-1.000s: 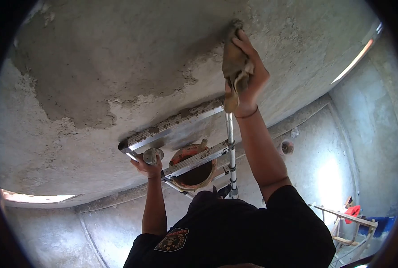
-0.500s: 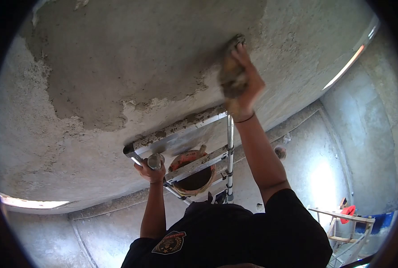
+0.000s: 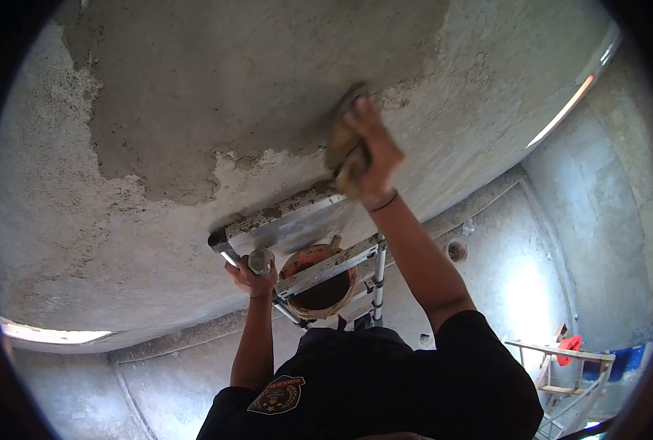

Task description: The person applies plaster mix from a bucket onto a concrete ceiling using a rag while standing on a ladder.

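Observation:
My right hand (image 3: pixel 374 150) is closed around a yellowish-brown, dirt-smeared sponge (image 3: pixel 345 150), blurred by motion, and presses it to the wall by the lower right edge of a darker, damp-looking plaster patch (image 3: pixel 209 95). Lower left, my left hand (image 3: pixel 252 277) is wrapped around a greyish, round-ended bottle (image 3: pixel 261 261), its end facing me, beside the top of an aluminium ladder (image 3: pixel 282 213). Behind a ladder rung sits an orange-rimmed bucket (image 3: pixel 304 257) holding dark grey contents, a handle-like stick poking over its rim.
Mortar crumbs lie along the ladder's top step. Lower right stands a wooden-looking stepladder (image 3: pixel 598 359) with a red cloth (image 3: pixel 569 350) on it and something blue behind. Bright slit openings (image 3: pixel 55 332) show at both sides of the curved wall.
My right hand and the sponge have moved down and left across the wall. My left hand keeps its hold on the bottle; the view has shifted slightly.

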The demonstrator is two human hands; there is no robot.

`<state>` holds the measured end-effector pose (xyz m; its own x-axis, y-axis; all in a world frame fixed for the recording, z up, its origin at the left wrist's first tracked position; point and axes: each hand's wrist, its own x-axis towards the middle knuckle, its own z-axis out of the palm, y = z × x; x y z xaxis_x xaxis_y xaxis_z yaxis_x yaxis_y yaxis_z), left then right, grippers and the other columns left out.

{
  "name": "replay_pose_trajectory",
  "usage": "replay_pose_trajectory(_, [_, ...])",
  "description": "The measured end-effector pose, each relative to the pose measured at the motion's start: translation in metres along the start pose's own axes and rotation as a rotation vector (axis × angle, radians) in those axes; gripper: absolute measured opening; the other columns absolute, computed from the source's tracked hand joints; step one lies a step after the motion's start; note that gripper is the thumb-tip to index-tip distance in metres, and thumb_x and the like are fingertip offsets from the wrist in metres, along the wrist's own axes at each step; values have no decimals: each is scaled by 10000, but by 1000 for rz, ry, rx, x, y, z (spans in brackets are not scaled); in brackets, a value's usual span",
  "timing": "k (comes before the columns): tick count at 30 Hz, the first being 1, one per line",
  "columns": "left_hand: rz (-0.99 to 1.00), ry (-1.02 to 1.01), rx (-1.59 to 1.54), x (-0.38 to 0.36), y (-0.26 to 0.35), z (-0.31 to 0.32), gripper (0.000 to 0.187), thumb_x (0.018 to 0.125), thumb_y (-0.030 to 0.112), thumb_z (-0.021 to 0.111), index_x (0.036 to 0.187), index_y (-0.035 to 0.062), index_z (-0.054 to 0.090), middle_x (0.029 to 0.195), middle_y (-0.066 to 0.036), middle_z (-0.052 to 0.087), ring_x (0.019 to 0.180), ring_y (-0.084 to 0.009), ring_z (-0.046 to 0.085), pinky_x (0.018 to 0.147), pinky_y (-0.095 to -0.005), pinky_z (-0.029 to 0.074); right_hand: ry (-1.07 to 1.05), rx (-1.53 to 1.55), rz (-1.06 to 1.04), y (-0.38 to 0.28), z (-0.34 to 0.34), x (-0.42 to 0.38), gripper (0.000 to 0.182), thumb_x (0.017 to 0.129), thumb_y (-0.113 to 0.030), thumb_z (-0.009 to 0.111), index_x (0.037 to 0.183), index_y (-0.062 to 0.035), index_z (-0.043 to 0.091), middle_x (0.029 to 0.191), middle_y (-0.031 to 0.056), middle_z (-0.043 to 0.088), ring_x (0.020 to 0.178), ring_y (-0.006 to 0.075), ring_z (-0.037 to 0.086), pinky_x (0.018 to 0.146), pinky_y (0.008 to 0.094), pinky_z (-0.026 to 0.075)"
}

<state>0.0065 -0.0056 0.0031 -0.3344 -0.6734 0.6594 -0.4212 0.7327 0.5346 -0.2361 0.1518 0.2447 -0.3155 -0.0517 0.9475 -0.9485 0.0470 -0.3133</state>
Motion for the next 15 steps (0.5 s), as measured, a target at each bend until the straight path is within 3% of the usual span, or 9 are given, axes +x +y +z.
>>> replay_pose_trajectory(2, [24,4,-10,0,-2,4,529,599,231,825,1004,54,534,972,-208,466,868,-416,510,701,-517,440,-304,36,-24,-5,2,-26,355,841,-261,668,1123,-45,681,1290,156,603,1253,340,531,1075,439,412])
replay_pose_trajectory(3, [25,23,-14,-1,-4,7,532,597,226,824,1008,54,532,973,-209,463,870,-417,508,700,-519,437,-416,136,-3,-10,-1,-35,332,860,-237,642,1125,-40,680,1300,147,599,1255,340,530,1073,447,412])
replay_pose_trajectory(4, [25,39,-15,-4,-6,6,536,595,220,823,1011,53,530,975,-210,460,871,-418,507,698,-520,434,-421,135,4,-9,-4,-39,332,860,-237,642,1125,-40,680,1300,147,599,1255,340,530,1073,447,412])
replay_pose_trajectory(6, [15,7,-12,-4,-3,2,536,592,217,823,1010,53,531,977,-210,457,872,-418,505,698,-522,431,-420,169,-110,-8,-8,-38,454,688,-53,670,1142,-50,662,1300,181,586,1282,347,502,1065,435,426])
replay_pose_trajectory(8, [5,-17,-13,0,0,0,536,590,213,824,1009,53,531,979,-211,454,873,-418,503,697,-523,429,-296,150,-128,-1,-8,-15,412,726,-72,661,1136,-36,665,1299,187,587,1281,351,502,1061,444,427])
replay_pose_trajectory(10, [-11,-33,-39,0,0,-1,538,591,212,827,1009,51,530,982,-211,450,872,-417,499,701,-522,430,20,131,92,0,-2,5,382,751,-73,653,1129,-27,670,1297,191,589,1279,356,503,1058,448,428])
replay_pose_trajectory(14, [-3,-24,-12,0,-2,2,541,595,225,828,1016,53,535,976,-208,453,868,-417,500,702,-520,433,-55,0,-58,-1,13,-26,372,752,-57,655,1122,-20,672,1295,187,591,1277,351,507,1057,446,428])
replay_pose_trajectory(15, [11,-19,-22,0,-4,3,542,599,234,827,1020,53,538,976,-207,454,870,-418,501,704,-518,435,-201,25,-22,-6,13,-41,368,756,-66,661,1120,-15,670,1292,188,592,1275,349,510,1056,444,430])
